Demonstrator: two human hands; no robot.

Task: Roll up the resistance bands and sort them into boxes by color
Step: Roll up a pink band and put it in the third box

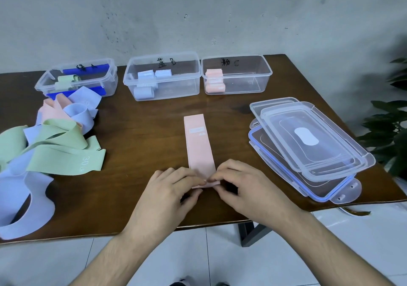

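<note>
Three boxes are lined up along the far edge of the table [154,113], each marked by hand, so that every colour has its own place: the left box [76,79] holds green rolls, the middle box [161,76] blue rolls, and the right box [236,74] pink rolls. The lids [308,149] are stacked out of the way at the right. A loose pile of bands [48,144], green, blue and pink, is kept at the left, probably so that one can be drawn at a time.

From the head view, one pink band [199,144] is laid flat and straight in the middle of the table, its length running away from the person; this is judged to make an even roll easier. Its near end is turned over into a small first fold.

That fold is pinched by both hands. The left hand [169,188] is curled, with thumb and fingertips gripping the fold's left part. The right hand [240,186] is likewise curled, its fingertips pinching the right part. The hands nearly meet at the middle of the band. The roll is judged barely begun, and the right box is where it belongs.
</note>
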